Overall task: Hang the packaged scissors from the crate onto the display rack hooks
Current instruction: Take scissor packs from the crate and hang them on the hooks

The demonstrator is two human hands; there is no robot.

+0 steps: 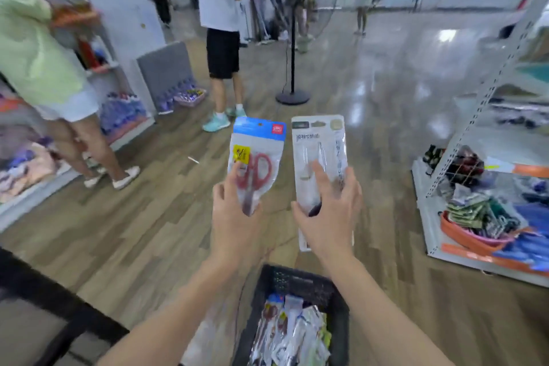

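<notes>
In our left hand (234,217) we hold a packet of red-handled scissors (256,162), upright, fingers and thumb curled round its lower end. The packet is clear plastic with a blue header card bearing a small red logo and a yellow warning sticker beside the handles — the print is too blurred to read. Our right hand (329,217) grips a longer, pale package (320,169), also upright, with fingers spread across its front; its header is grey-green and carries a line of characters we cannot make out, and what lies inside is probably a slim pair of scissors, though the blur leaves that unsure. The two packets stand side by side, apart, above the black crate (297,285) on the floor between our forearms — it holds a heap of more clear packets (289,333). The floor is wood-look planking, turning to glossy grey further off. A white shelving unit (463,157) with a perforated upright stands to the right, an orange basin of goods (463,235) on its base. Several people stand ahead, near a standing fan (292,68).
</notes>
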